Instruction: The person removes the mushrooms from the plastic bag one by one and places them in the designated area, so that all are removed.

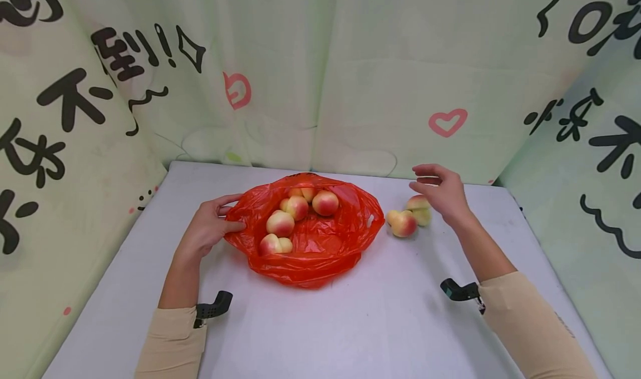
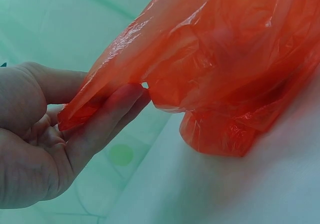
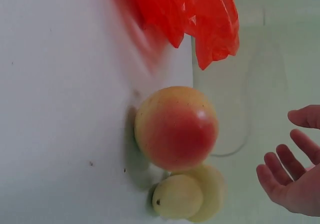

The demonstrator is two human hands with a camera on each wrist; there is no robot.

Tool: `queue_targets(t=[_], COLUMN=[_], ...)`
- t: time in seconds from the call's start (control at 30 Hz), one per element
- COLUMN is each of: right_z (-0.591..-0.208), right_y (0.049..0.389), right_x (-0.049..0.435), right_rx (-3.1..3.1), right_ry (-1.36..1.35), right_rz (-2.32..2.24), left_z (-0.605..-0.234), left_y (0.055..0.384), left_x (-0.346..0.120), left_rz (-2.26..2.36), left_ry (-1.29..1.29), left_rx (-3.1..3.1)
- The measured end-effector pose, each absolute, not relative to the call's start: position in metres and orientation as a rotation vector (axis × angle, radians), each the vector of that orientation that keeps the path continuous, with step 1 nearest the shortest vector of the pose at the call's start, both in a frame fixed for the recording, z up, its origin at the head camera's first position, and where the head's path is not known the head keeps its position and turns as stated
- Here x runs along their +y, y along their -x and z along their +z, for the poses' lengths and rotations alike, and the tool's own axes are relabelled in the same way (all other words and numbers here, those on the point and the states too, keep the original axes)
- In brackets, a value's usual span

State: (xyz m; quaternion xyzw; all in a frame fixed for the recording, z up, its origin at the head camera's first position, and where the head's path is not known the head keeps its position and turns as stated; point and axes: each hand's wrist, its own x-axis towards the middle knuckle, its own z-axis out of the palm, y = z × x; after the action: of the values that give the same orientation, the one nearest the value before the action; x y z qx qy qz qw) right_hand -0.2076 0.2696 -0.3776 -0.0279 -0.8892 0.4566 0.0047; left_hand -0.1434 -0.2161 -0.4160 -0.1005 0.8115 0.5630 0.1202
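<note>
A red plastic bag [image 1: 320, 267] lies with its mouth spread wide on the table. Inside it several red-and-yellow peaches [image 1: 325, 203] show, mostly toward the left and back. My left hand [image 1: 212, 223] pinches the bag's left rim between thumb and fingers, as the left wrist view also shows. To the right of the bag sits a small group of fruit: a red-and-yellow peach [image 3: 177, 129] and paler yellow ones [image 3: 179, 196]. Over and behind this group my right hand [image 1: 443, 192] hovers, fingers loosely bent and holding nothing.
The white table [image 1: 300, 334] reaches back to a pale green curtain [image 1: 375, 89] with printed writing, and curtains also flank both sides. A black wrist device [image 1: 212, 306] is strapped on the left sleeve, another [image 1: 460, 291] on the right.
</note>
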Motion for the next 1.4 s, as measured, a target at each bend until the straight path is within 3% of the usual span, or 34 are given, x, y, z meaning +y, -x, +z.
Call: queue_targets(t=[0.4,0.93,1.4], right_z=[-0.362,-0.348,-0.368], right_y=[0.202,0.214,0.23], right_x=[0.225,0.161,0.129], right_rx=[-2.766,-2.645,-3.063], right_ry=[-0.125,-0.13,-0.191], right_rz=[1.752,2.196,2.043], left_z=[-0.415,-0.417,-0.417], left_y=[0.144,0.144,0.144], left_x=[-0.215,-0.215,-0.216], left_rz=[1.631,1.625,1.636], left_ry=[0.301,0.302,0.302], left_rx=[2.375,2.381,2.381])
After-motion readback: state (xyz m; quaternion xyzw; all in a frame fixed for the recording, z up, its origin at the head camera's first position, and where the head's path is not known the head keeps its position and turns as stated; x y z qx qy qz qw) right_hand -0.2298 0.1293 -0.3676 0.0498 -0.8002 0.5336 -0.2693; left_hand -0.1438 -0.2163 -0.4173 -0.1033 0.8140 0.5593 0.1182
